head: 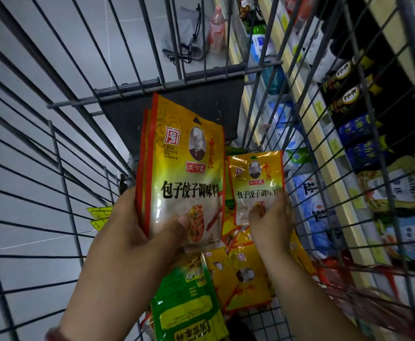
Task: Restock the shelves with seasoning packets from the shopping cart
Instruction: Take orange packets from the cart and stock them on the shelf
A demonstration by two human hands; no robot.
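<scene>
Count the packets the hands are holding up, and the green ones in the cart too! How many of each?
Yellow packets in the left hand: at least 2, stacked, so the exact count is hidden
Yellow packet in the right hand: 1
Green packets lying in the cart: at least 1
Total: at least 4

Cart (78, 134) grey metal wire, matt. Yellow seasoning packets (184, 173) glossy plastic film, smooth, reflecting light; green packet (189, 306) at 6 o'clock same glossy film. Floor (17, 148) smooth grey tiles, slight sheen. Pink bottle (216, 30) at 12 o'clock clear plastic.
</scene>
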